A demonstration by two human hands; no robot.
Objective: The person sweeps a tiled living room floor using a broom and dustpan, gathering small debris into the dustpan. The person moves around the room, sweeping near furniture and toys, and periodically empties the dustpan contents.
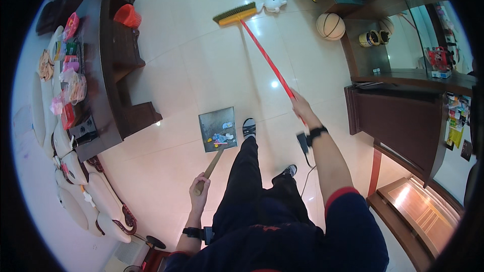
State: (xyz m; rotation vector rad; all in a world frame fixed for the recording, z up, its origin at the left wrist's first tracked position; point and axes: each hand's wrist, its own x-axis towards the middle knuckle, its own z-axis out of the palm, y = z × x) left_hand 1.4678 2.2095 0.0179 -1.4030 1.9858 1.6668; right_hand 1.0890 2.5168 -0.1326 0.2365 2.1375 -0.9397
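My left hand [199,187] grips the wooden handle [212,166] of a metal dustpan [211,121], which is by my forward foot. Scraps of litter [221,138], some blue, white and yellow, lie in the pan. In my right hand [302,107] is the red handle [264,54] of a push broom. Its yellow head [238,16] with dark bristles reaches far out ahead of me over the tiled floor. Right beside the broom head lies a white plush toy [275,0]; whether the two touch I cannot tell.
A dark wooden table [99,64] holding bags and boxes stands at the left, with a red basket [128,16] at its side. A basketball [331,27] rests by the cabinet [397,117] on the right. A cushioned sofa [102,196] lines the left wall. A cable [307,181] hangs near my right leg.
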